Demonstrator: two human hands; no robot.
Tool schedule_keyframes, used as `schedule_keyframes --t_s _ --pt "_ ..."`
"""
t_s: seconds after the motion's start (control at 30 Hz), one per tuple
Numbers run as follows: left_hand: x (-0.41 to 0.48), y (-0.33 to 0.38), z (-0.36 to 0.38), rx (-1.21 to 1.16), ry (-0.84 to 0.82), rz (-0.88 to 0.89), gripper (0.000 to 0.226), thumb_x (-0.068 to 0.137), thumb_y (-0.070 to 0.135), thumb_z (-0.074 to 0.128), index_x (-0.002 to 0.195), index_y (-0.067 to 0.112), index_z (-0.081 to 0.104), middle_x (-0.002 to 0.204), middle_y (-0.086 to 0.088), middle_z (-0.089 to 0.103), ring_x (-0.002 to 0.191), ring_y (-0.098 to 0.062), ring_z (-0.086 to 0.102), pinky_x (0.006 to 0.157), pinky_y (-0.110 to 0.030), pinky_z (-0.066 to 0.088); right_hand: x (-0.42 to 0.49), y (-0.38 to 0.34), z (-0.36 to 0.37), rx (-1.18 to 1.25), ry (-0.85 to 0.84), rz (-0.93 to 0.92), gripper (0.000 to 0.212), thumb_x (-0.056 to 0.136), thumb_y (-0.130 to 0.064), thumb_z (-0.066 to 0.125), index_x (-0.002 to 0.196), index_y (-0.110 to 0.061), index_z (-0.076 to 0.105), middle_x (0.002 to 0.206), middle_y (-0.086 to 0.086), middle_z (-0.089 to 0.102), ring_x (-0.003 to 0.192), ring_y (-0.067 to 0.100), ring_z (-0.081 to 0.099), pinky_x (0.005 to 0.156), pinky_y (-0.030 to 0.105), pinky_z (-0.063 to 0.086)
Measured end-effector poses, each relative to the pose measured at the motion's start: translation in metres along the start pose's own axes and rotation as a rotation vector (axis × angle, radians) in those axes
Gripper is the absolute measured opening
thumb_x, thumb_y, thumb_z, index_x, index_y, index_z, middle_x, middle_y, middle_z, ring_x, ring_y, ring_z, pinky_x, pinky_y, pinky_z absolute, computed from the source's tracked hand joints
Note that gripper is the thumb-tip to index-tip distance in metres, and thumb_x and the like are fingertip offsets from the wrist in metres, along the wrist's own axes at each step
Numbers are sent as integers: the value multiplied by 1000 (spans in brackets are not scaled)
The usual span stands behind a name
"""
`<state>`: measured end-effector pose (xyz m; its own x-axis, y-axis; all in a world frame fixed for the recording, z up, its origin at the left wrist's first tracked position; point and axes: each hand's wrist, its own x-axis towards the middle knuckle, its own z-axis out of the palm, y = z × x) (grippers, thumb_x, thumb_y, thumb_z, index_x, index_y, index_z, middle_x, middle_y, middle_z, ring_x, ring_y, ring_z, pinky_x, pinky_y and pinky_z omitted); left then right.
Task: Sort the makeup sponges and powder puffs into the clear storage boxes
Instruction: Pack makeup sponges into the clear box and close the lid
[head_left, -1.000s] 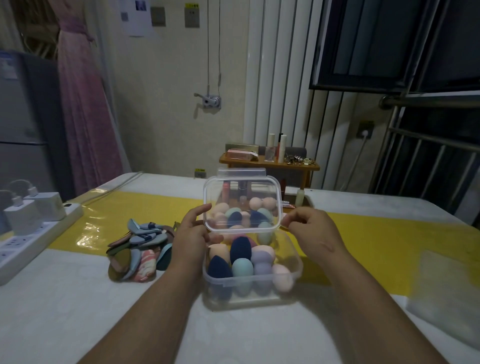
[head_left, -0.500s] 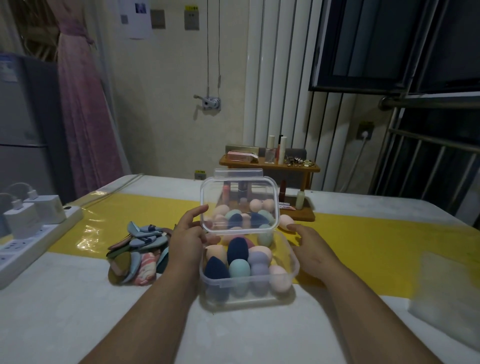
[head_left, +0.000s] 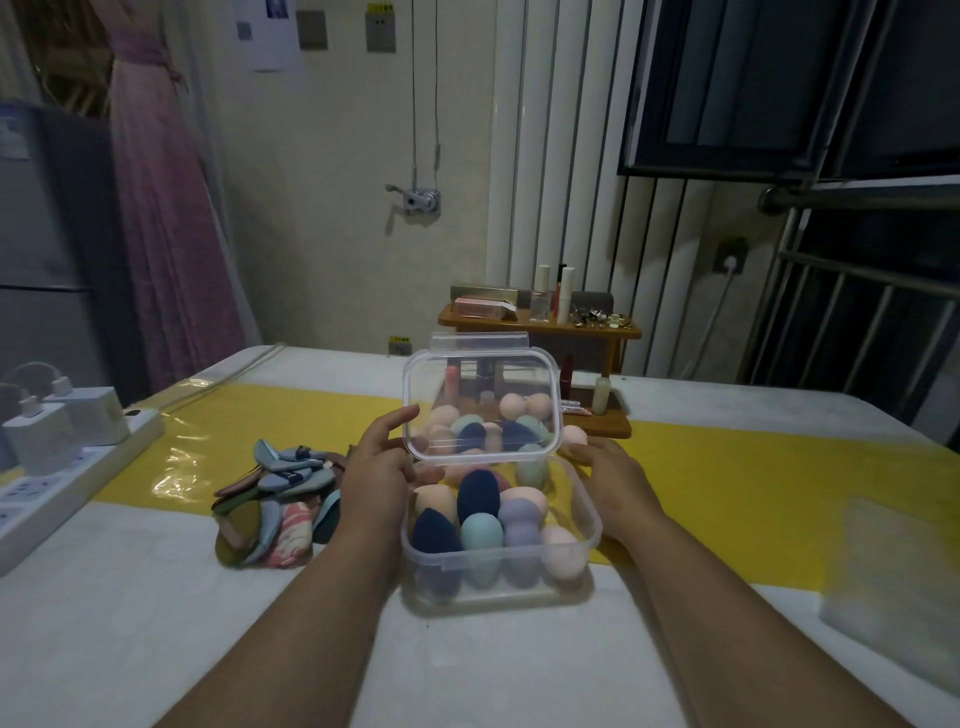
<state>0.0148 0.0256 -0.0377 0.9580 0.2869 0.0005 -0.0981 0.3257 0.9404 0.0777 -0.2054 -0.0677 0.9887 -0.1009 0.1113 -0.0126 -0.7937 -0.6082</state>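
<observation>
Sponge-filled clear plastic box, centre frame — hinged lid upright; left hand pinches its edge, right hand rests flat, fingers loose.

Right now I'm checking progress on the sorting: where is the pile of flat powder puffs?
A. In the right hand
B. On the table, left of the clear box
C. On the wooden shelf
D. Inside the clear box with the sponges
B: the powder puffs lie heaped on the table beside the left hand, outside the clear box.
</observation>
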Motion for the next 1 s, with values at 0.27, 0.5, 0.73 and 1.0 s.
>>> schedule_keyframes --t_s 0.27,0.5,0.73,1.0 --pt "-3 2 0 14 0 -11 66 80 -13 32 106 34 70 112 -8 63 101 -34 66 62 -31 53 -21 -9 -21 143 392 57 30 86 -26 74 115 -18 73 120 5 66 98 22 60 74 22 43" --pt "-1 1 0 19 3 -8 66 79 -13 32 105 34 70 113 -9 63 102 -35 65 63 -31 52 -51 -29 -43 338 483 -40 23 77 -28 82 82 -20 60 84 -3 63 73 11 55 55 25 38" --pt "-1 1 0 24 0 -1 65 77 -14 34 107 32 69 110 -9 64 103 -38 64 62 -30 51 -60 -46 -57 381 265 -207 17 81 -23 71 88 -27 56 93 1 61 77 18 60 67 39 54" --pt "0 0 1 32 0 1 65 77 -15 35 107 32 69 113 -11 64 103 -36 65 65 -32 51 -69 -54 -50 102 -52 -247 13 80 -24 66 90 -33 68 91 -14 65 86 8 59 75 34 55"
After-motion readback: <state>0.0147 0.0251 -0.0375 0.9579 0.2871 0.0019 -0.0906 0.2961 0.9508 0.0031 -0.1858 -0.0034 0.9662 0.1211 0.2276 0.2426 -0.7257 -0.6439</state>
